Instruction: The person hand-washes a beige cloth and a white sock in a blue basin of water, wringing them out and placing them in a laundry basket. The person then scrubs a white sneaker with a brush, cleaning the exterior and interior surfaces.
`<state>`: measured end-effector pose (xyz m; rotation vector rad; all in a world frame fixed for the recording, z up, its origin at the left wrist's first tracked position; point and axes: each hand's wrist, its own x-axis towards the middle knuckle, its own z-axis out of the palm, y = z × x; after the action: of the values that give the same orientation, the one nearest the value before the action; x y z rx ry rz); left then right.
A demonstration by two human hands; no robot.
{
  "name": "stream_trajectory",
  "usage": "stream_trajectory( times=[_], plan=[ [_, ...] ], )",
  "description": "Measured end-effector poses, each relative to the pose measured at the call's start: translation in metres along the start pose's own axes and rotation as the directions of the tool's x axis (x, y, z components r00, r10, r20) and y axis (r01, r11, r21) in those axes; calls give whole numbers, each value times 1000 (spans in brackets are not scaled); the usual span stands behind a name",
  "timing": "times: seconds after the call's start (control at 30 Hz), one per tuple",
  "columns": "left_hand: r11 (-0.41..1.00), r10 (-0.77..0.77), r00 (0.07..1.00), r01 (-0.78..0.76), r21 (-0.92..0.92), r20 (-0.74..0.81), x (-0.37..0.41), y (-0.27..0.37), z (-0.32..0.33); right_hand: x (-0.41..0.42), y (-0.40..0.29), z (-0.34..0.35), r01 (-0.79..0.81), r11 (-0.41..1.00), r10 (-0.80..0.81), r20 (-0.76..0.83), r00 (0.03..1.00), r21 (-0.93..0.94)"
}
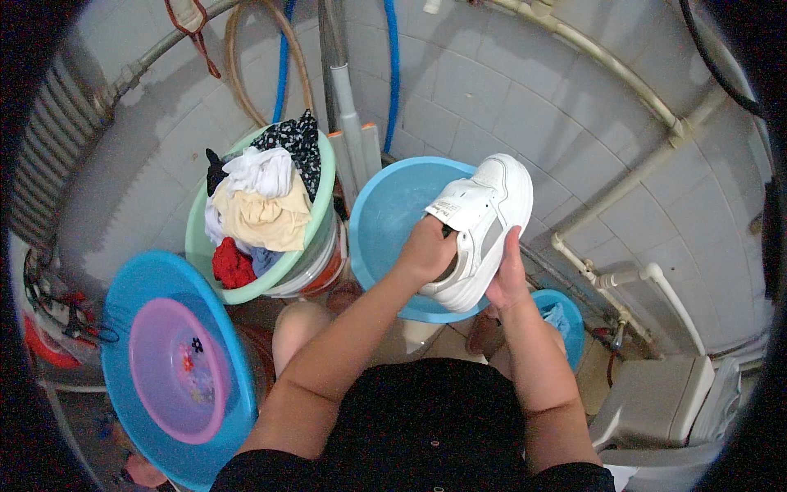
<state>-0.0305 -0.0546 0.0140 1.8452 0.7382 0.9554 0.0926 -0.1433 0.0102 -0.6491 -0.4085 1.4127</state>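
Observation:
A white sneaker point(492, 203) is held tilted above a light blue plastic basin point(384, 234), its toe pointing up and away from me. My left hand point(427, 252) grips it at the ankle opening, with some fingers hidden inside the shoe. Along the sole's right side lies my right hand point(509, 273), its palm and fingers supporting the shoe from outside. The shoe's tongue bears small print. What the basin holds under the shoe is partly hidden; its visible inside looks wet.
Left of the basin, a pale green basin point(326, 166) heaped with clothes point(261, 209) rests on a bucket point(320, 264). A pink basin point(144, 369) sits inside a larger blue one point(237, 393). At right are a small blue basin point(575, 326), wall pipes point(621, 190) and a toilet tank point(652, 393).

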Motion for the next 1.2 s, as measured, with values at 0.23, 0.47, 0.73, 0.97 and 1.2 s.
stream_trajectory(
  times=[0.23, 0.47, 0.73, 0.97, 1.2],
  plan=[
    [923, 47, 987, -101, 372, 152, -3, 33, -22, 2, -3, 11, -28, 999, 26, -106, 994, -20],
    [975, -203, 902, 148, 168, 381, -3, 37, -38, 15, -30, -20, 127, 987, -134, -73, 988, -94],
    [941, -187, 670, -87, 326, 718, -23, 20, -42, 15, -55, -50, 140, 857, -174, -23, 984, -496],
    [751, -446, 650, -101, 652, 615, -19, 6, -55, 29, -49, -47, 104, 576, -318, -105, 942, -811],
    [531, -389, 851, -105, 841, 352, -28, -50, -44, 33, -63, -54, 99, 709, -352, -229, 908, -698]
  ],
)
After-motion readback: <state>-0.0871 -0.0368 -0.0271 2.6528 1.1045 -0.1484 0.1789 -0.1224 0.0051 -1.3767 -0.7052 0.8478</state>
